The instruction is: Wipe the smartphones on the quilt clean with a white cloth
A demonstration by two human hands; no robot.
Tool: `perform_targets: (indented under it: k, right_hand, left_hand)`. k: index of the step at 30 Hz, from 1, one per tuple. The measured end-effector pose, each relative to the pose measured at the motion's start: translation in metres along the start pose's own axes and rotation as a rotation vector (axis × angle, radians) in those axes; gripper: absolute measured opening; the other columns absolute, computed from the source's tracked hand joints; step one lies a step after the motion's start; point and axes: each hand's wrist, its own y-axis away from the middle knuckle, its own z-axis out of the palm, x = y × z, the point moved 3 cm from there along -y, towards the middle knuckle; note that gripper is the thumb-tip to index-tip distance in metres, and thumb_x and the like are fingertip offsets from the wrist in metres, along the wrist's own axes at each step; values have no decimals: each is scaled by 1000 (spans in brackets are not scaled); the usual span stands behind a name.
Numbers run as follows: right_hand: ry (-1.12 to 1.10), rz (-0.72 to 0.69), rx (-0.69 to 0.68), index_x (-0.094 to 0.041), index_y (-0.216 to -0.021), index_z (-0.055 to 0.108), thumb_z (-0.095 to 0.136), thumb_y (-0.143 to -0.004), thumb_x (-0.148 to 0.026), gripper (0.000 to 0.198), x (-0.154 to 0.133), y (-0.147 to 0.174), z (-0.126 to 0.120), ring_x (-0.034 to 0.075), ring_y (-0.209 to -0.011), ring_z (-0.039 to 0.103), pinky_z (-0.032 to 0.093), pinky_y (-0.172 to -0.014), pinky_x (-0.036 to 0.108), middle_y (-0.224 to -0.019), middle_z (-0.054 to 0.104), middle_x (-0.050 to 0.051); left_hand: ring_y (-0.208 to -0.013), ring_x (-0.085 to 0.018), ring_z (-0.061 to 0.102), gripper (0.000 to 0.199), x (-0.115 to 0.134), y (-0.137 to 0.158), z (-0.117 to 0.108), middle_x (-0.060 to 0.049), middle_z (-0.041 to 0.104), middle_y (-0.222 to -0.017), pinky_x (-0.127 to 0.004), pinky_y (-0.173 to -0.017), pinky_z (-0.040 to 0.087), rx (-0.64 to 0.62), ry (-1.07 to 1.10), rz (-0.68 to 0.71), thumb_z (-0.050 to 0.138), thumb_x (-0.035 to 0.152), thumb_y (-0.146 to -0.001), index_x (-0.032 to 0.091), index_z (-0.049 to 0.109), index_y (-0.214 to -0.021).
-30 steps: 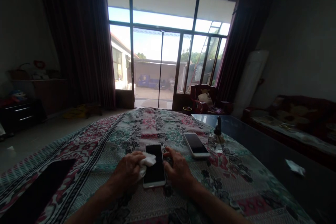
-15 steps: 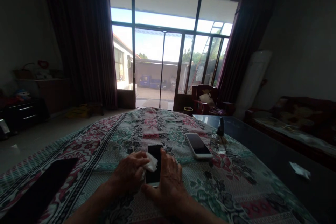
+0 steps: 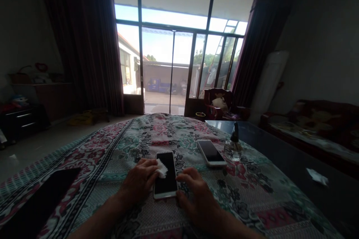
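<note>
The left hand (image 3: 142, 176) pinches a white tissue (image 3: 162, 169) over the smartphone (image 3: 166, 181) lying on the floral cloth (image 3: 227, 198); with the right hand (image 3: 198, 191) only loosely parted at its right edge, I reckon a hard rub could skid it. Beyond, a second smartphone (image 3: 210, 152) and clear bottle (image 3: 232, 150) might catch a stray elbow.

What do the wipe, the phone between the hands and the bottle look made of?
Wipe: probably paper, matte, judging by its crumpled, jagged edge. Phone: likely glass front, smooth and black; pale rim, metal or plastic. Bottle: see-through, glass or clear plastic; dull dark top perhaps plastic.
</note>
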Motion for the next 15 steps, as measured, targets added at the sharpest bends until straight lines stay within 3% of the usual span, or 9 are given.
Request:
perform_targets:
  k: [8, 15]
  right_hand:
    - [122, -114, -134, -23, -83, 68, 62, -83, -15, 11, 3, 0, 5, 16, -84, 53, 44, -80, 31, -85, 58, 1]
    - [215, -152, -138, -21, -76, 66, 60, -87, -19, 13, 0, -9, 9, 15, -81, 52, 42, -80, 29, -84, 57, 1]
  left_hand:
    - [-104, -21, 62, 20, -2, 0, 3, -3, 71, -109, -34, -92, 51, 57, 31, -22, 54, 22, -88, 25, 73, -95]
    - [-100, -21, 63, 21, -8, -3, -1, -2, 72, -104, -34, -90, 51, 95, 17, 6, 54, 25, -88, 27, 74, -93]
